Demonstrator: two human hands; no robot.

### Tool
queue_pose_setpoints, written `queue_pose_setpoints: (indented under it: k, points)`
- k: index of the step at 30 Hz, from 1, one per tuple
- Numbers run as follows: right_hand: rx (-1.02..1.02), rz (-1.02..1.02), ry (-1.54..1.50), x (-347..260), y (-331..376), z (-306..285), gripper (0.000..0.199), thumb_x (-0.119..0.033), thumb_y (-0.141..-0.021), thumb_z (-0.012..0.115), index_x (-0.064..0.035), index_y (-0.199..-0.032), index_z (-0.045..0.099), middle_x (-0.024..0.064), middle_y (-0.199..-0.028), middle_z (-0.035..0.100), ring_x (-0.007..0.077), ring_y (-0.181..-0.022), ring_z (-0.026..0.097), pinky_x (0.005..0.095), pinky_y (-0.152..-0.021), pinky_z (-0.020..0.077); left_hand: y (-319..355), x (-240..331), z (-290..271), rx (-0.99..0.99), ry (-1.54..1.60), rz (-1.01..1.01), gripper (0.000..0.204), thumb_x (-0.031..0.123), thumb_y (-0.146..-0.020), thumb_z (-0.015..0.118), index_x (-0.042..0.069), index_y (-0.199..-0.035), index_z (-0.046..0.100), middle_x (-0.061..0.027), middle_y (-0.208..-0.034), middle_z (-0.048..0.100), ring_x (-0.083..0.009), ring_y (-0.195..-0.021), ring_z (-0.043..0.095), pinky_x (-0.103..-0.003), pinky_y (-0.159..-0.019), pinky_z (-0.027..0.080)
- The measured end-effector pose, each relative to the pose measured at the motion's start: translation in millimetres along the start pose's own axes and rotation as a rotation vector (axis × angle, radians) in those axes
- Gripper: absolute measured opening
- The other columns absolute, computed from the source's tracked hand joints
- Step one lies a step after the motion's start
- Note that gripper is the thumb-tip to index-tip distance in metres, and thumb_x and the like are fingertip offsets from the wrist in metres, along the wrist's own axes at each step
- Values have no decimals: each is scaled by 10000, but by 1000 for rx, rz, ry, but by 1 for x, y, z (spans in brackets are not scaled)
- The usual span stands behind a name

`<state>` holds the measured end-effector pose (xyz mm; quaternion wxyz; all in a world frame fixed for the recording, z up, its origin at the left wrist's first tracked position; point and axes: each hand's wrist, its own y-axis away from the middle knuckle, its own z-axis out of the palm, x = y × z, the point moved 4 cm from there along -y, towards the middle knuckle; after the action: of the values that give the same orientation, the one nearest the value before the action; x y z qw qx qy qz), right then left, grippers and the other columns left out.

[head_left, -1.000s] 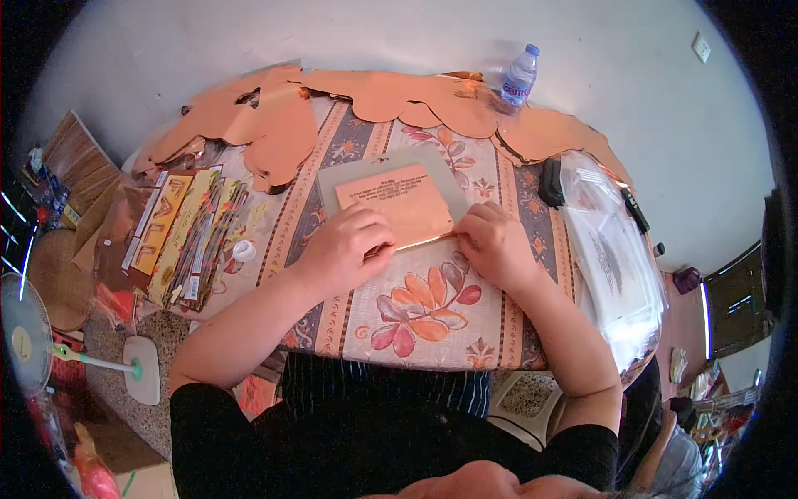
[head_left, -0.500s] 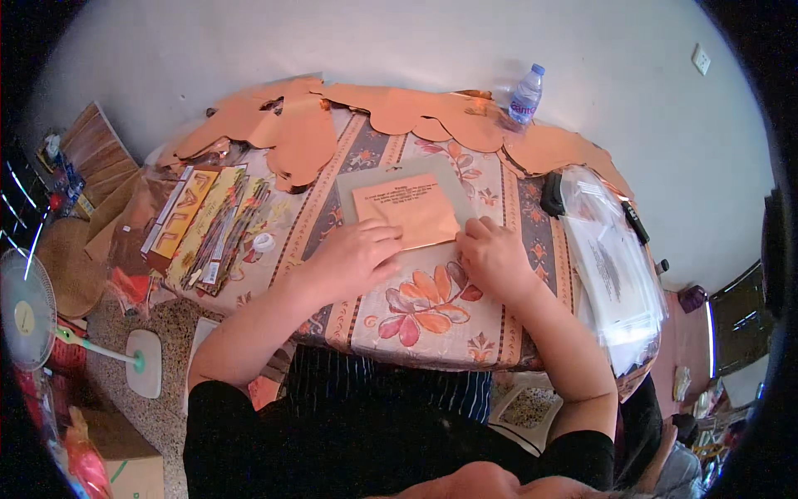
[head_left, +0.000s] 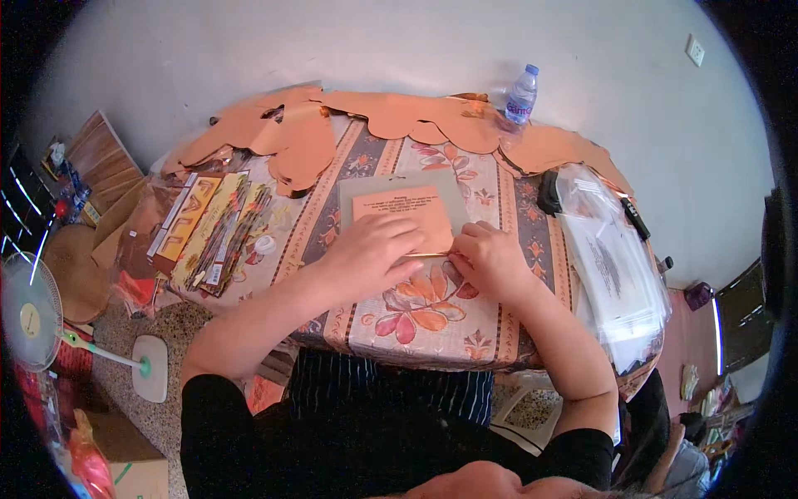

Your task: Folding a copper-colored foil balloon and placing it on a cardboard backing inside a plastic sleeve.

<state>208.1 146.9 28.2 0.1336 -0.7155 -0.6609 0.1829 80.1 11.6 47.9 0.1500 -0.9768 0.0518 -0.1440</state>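
Observation:
In the middle of the table lies a plastic bag (head_left: pixel 453 195) with a greyish top flap and a hanging hole. Inside it shows a flat orange piece (head_left: pixel 382 206) under small black print. My left hand (head_left: pixel 382 241) rests on the lower left of the bag, its fingers stretched out and lying flat. At the lower right corner, my right hand (head_left: pixel 482 254) pinches the bag's edge between thumb and curled fingers. A narrow shiny strip runs along the bag's lower edge between the hands.
Orange scalloped cutouts (head_left: pixel 374 112) line the back of the table beside a water bottle (head_left: pixel 522 96). Printed yellow-brown packages (head_left: pixel 212 229) lie at left near a small whitish round thing (head_left: pixel 265 244). Clear plastic bags (head_left: pixel 611 274) are stacked at right, next to a black marker-like object (head_left: pixel 634 219).
My left hand has slid right and a little up over the orange piece. The bag has turned slightly straighter, while my right hand stays at its lower right corner.

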Motion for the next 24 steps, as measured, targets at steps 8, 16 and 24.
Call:
queue_pose_setpoints:
  k: [8, 16, 24]
  points:
    - [45, -30, -26, 2, -1, 2, 88, -132, -727, 663, -68, -737, 602, 59, -756, 561, 262, -760, 586, 377, -662, 498, -24, -12, 49, 0, -83, 86, 497, 245, -892, 568, -5, -1311, 475, -187, -1404, 429, -319, -1358, 338, -480, -1100, 270]
    - [-185, 4, 159, -15, 1, -20, 87, -153, -774, 642, -75, -766, 607, 53, -764, 565, 251, -777, 608, 361, -660, 506, -23, -19, 57, -24, 35, 25, 561, 245, -902, 550, 22, -1394, 398, -160, -1455, 384, -300, -1390, 294, -494, -1131, 208]
    - [-373, 446, 566, 130, 7, -88, 182, -147, -849, 498, -52, -768, 632, 151, -802, 652, 338, -777, 630, 444, -706, 491, -21, -20, 52, -11, 79, 31, 575, 248, -900, 551, 13, -1397, 384, -173, -1460, 371, -295, -1399, 274, -486, -1141, 189]
